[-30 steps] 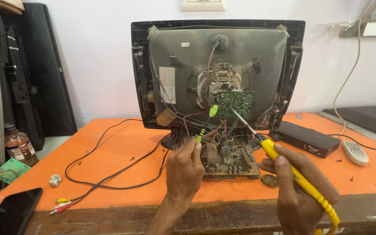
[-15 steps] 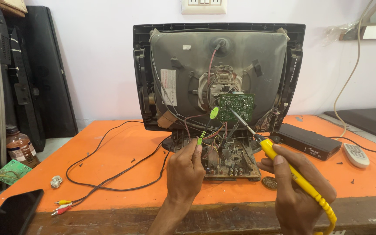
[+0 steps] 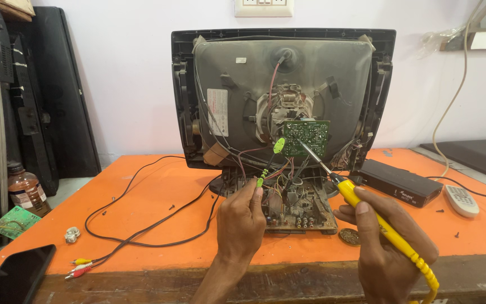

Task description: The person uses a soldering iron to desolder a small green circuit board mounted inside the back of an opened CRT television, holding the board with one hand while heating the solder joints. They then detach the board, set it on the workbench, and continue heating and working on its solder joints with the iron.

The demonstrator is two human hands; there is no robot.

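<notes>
Old tube TV [image 3: 282, 95] sits back-side out on the orange worktop [image 3: 158, 197], rear cover already off, tube and wiring exposed. Main circuit board [image 3: 296, 205] is slid out at the base, wires attached. Small green board [image 3: 306, 137] is on the tube neck.

Right hand [image 3: 386, 247] is closed around a yellow soldering iron [image 3: 367, 211], held like a pen; its tip reaches up to the lower left edge of the small green board, touching or just short, can't tell which. Left hand [image 3: 242, 222] pinches a thin green-handled tool [image 3: 263, 179] between fingertips, its top end near the green board's left side, above the main board.

Judgement: disassembly is done, work on the board joints is underway; reassembly is all left.

Around: black set-top box [image 3: 401, 183] and white remote [image 3: 461, 200] right of the TV, black cable [image 3: 142, 225] with coloured plugs [image 3: 79, 268] on the left, brown bottle [image 3: 26, 190], loose green board [image 3: 15, 221], dark phone [image 3: 15, 276] at the lower left corner.
</notes>
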